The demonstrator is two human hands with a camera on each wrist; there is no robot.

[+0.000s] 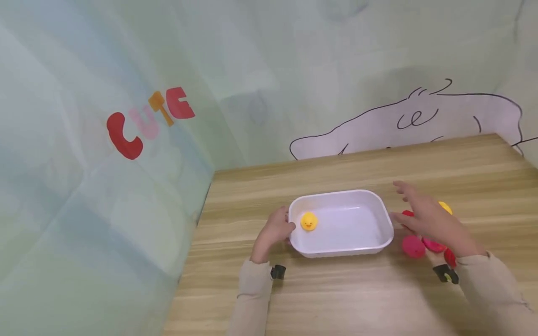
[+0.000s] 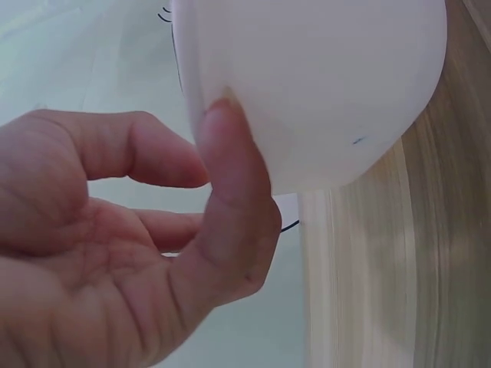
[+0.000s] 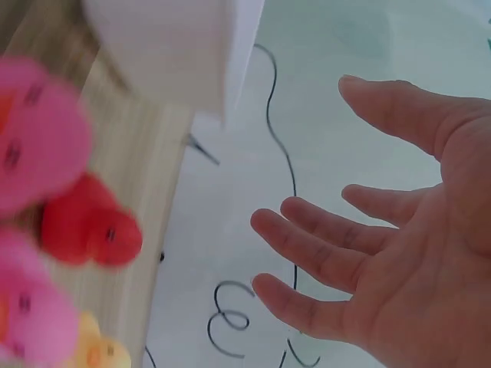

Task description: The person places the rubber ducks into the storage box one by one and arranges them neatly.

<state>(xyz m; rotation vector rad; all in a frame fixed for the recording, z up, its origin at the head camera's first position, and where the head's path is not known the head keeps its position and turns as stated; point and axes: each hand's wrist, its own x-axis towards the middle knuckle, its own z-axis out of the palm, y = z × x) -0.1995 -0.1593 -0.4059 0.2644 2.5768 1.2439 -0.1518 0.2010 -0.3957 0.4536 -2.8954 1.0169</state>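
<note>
A white rectangular plastic basin (image 1: 349,226) stands on the table, with one yellow rubber duck (image 1: 308,221) inside near its left end. My left hand (image 1: 276,228) pinches the basin's left rim, fingertips against the wall (image 2: 330,84) in the left wrist view. To the right of the basin, my right hand (image 1: 433,221) hovers over a group of rubber ducks, fingers spread and holding nothing. The group includes a pink duck (image 1: 414,247), a red duck (image 3: 92,224) and a yellow duck (image 3: 101,352). The right hand partly hides these ducks in the head view.
The wood-grain table (image 1: 336,298) meets a pale printed backdrop (image 1: 260,116) along its back and left edges. Colored letters (image 1: 124,136) mark the left backdrop. A dark wrist device (image 1: 278,272) sits by the left sleeve, another (image 1: 445,274) by the right.
</note>
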